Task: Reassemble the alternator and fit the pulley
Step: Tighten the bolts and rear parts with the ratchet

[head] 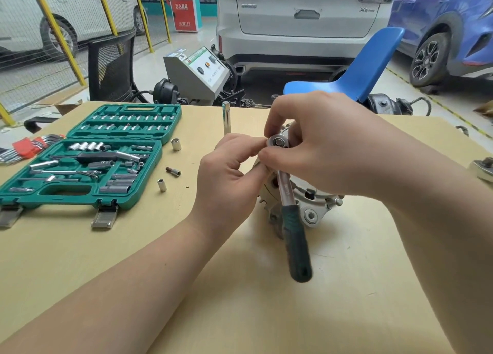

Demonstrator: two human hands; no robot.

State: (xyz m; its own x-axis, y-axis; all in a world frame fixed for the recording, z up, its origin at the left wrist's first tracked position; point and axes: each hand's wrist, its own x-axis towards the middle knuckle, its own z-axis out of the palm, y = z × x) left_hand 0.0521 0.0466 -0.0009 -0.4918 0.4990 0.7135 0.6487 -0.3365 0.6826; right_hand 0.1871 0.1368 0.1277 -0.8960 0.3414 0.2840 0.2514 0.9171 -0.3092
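Two bare forearms reach in from 6 o'clock and meet over the alternator (306,201), which sits on the wooden table (240,300) just right of centre. Its silver housing shows below the hands; the upper part is hidden by them. A ratchet (289,209) stands on top of it, head at 12 o'clock, green handle hanging toward 6 o'clock. The right hand (320,145) curls over the ratchet head, gripping it, probably to keep the tool seated on a fastener. The left hand (234,172) pinches at the head from 9 o'clock (what lies between its fingertips I cannot tell), likely spinning or steadying it. One open green socket case (88,156) lies at 9 o'clock. Three loose sockets (175,144) rest on the table beside it, handy for swapping sizes. One tall socket (226,117) stands upright at 12 o'clock.
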